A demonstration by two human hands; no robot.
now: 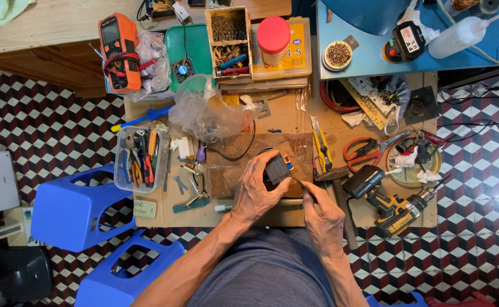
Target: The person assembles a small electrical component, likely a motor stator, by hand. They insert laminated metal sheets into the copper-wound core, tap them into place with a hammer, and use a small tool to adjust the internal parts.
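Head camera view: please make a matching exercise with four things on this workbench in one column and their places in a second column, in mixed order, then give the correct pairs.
Things:
1. small dark box-shaped part
2. yellow and black cordless drill
3. orange handheld multimeter
4. jar with round red lid

Places:
A. far left of the bench, beside a crumpled clear bag
B. held in the left hand
C. far edge, on a flat yellow box
D. right of the right hand, near the bench's front edge

Pairs: 1-B, 2-D, 3-A, 4-C

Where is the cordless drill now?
In the head view, the cordless drill lies on the bench to the right of the right hand, just below the red scissors.
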